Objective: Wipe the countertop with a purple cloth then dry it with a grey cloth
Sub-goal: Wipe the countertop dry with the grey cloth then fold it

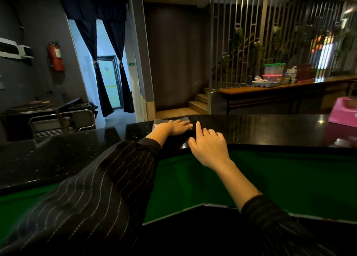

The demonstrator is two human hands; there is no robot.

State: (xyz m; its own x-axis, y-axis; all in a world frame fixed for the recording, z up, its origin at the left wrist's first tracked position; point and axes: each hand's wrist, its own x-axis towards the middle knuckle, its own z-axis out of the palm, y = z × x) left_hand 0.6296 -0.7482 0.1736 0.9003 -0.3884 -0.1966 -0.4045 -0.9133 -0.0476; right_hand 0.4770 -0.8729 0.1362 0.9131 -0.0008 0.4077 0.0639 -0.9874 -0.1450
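A grey cloth [180, 119] lies flat near the far edge of the glossy black countertop [260, 129]. My left hand [174, 127] presses down on it with straight fingers, covering most of it. My right hand [207, 146] sits just to the right at the counter's near edge, with the index finger pointing forward onto the black surface and the other fingers loosely bent, holding nothing. No purple cloth shows in view.
A pink box [342, 112] stands on the counter at far right. A green lower surface [270, 178] runs below the counter's near edge. A metal trolley [61, 120] stands beyond the counter at left, and a wooden table [270, 90] with containers stands behind at right.
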